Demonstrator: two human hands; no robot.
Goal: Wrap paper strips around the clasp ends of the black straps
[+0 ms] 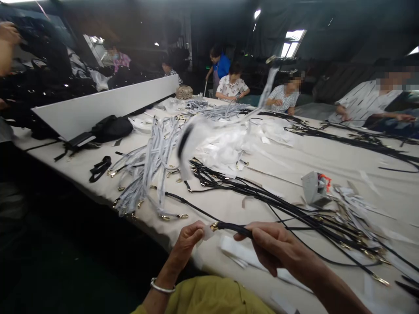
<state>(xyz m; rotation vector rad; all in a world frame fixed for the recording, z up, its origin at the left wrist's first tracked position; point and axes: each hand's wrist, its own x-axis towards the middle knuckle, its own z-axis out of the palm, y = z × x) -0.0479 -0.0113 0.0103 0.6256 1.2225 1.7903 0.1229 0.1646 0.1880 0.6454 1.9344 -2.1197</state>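
A black strap [234, 227] with a gold metal clasp at its left end lies in my right hand [275, 246], pinched between thumb and fingers. My left hand [190, 237] is closed at the fingertips on a small whitish translucent piece [207, 232], close beside the clasp. Whether that piece is joined to the clasp I cannot tell. Beyond my hands runs a bundle of black straps [248, 187] with gold clasps. Left of it, straps in clear wrapping [153, 161] hang over the table edge.
Crumpled clear plastic [216, 148] covers the table's middle, with a blurred strip above it. A small grey box [316, 187] and white strips [353, 200] lie right. A long white board [111, 107] stands left. Several people work around the far side, one in blue [224, 65].
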